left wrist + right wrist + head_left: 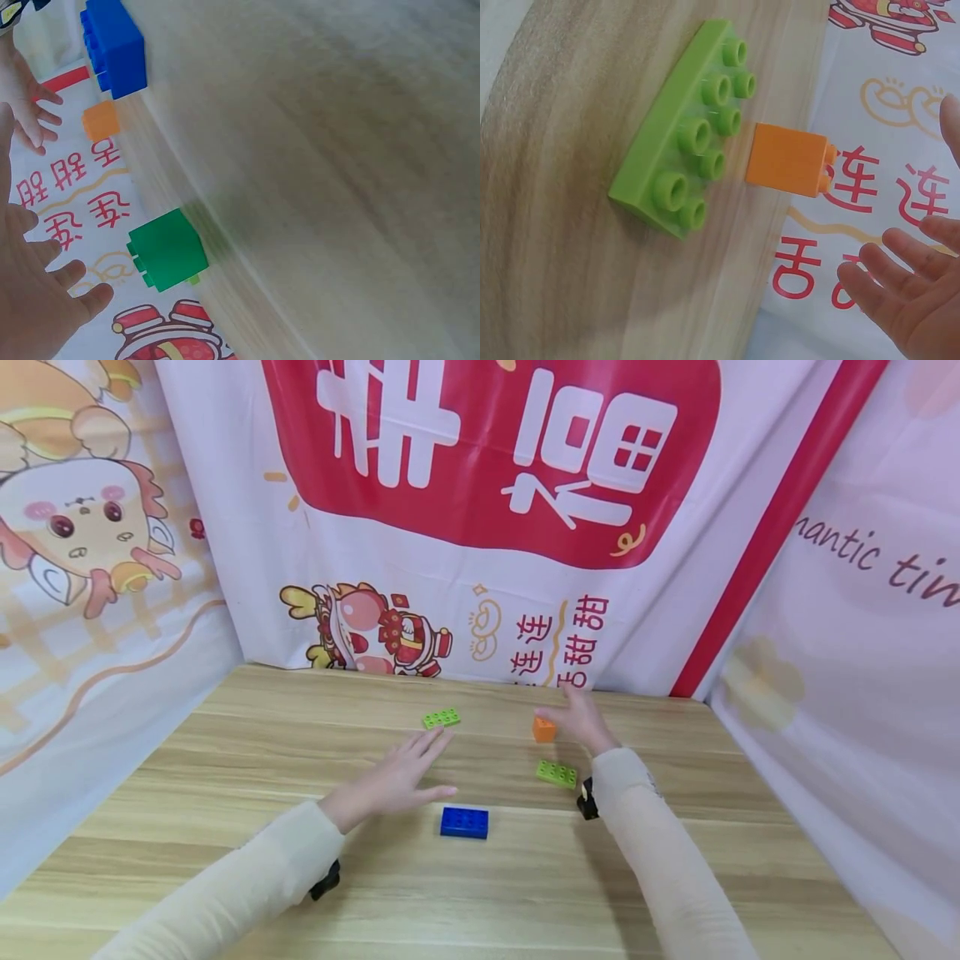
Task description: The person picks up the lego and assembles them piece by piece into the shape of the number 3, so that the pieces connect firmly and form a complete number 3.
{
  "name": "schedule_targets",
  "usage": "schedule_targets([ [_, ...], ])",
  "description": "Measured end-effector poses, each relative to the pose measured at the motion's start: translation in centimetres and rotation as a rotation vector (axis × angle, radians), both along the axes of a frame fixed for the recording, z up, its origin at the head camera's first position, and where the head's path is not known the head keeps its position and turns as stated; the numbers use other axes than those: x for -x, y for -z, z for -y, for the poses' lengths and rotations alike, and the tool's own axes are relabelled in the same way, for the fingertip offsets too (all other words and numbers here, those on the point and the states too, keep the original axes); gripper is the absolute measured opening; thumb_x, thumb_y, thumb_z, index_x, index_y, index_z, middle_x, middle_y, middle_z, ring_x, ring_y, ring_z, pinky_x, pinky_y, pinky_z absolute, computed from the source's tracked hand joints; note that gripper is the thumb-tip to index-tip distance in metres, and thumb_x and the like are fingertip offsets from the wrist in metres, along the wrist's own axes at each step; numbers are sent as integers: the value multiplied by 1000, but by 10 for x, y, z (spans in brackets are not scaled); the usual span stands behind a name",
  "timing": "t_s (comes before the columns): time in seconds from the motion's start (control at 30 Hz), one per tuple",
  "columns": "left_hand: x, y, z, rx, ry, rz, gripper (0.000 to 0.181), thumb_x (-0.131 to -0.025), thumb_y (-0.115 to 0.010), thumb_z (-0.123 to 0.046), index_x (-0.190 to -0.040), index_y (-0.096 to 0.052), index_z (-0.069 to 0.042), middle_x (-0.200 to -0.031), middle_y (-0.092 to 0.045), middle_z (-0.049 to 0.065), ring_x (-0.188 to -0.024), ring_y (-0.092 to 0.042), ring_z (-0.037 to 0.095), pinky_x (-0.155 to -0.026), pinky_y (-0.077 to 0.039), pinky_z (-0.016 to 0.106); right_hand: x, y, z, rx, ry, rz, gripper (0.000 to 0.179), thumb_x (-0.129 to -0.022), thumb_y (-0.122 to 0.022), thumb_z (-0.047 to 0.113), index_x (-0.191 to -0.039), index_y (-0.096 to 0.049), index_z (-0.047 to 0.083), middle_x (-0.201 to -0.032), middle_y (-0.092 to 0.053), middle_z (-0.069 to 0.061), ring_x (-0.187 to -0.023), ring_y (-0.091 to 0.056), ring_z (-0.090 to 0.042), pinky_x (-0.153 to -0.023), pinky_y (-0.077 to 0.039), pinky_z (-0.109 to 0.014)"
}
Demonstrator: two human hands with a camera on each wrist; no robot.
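Note:
My left hand (pixel 397 781) hovers above the table with fingers spread and nothing in them. In the left wrist view a dark green block (pixel 169 250) stands beyond these fingers; the hand hides it in the head view. A lime green brick (pixel 441 718) lies just past the left fingertips. My right hand (pixel 587 722) reaches over the table beside an orange block (pixel 543 732), overlapping it in the head view; in the right wrist view the fingers are extended and apart from it. Another lime green brick (pixel 660 131) lies nearer than the orange block.
A blue brick (pixel 464 823) lies on the wooden table (pixel 480 902), nearer to me than the left hand. A printed cloth (pixel 420 543) hangs along the far table edge, with more printed cloth at both sides. Each wrist bears a black device (pixel 588 800).

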State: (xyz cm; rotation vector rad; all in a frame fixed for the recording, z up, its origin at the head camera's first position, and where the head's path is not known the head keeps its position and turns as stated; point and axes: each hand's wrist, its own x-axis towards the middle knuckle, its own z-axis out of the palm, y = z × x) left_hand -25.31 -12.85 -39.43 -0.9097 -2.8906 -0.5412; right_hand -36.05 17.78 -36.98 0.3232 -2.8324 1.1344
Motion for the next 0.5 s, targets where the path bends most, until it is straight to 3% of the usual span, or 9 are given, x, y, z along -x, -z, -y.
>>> schedule_targets([
  [0.17,-4,6,-1,13,38,2,82,-87,-49,-56,-148,-13,-15,-151,-9,9,-134,-15,34,-103,-17,54,2,8,-2,8,3,20,84,-81,-68,41,-142,-27,1,-140,-33,-23,-126,-33,-36,-101,-28,-48],
  [0.5,-8,14,-3,6,28,47,81,-86,-46,-61,-148,-17,-16,-151,-15,6,-134,-18,32,-103,-19,54,6,21,-2,36,0,40,85,-79,-71,39,-142,-27,4,-137,-37,-24,-123,-36,-38,-99,-30,-49],
])
